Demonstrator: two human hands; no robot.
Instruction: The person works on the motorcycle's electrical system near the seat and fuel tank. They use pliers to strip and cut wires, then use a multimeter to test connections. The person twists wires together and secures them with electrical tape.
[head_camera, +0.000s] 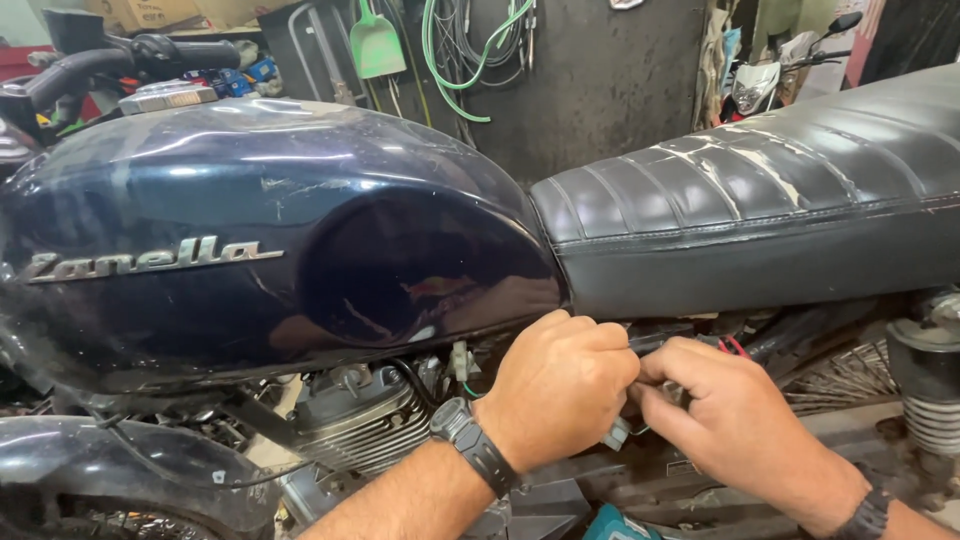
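Both hands meet under the black ribbed vinyl seat (760, 200). The left hand (560, 385) pinches a small grey plastic wiring connector (616, 433); the right hand (735, 420) curls beside it, its hold hidden. The connector looks light, stiff and brittle; grip its body, not the thin wires.

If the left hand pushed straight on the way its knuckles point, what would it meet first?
The left hand points up and right, under the seat. Its fingers already meet the right hand at a small grey connector, so probably the wiring just beyond; depth is unclear.

Two hands (560, 385), one fuel tank (250, 230), one seat (760, 210), two wristbands (475, 445), one green dustpan (377, 45)
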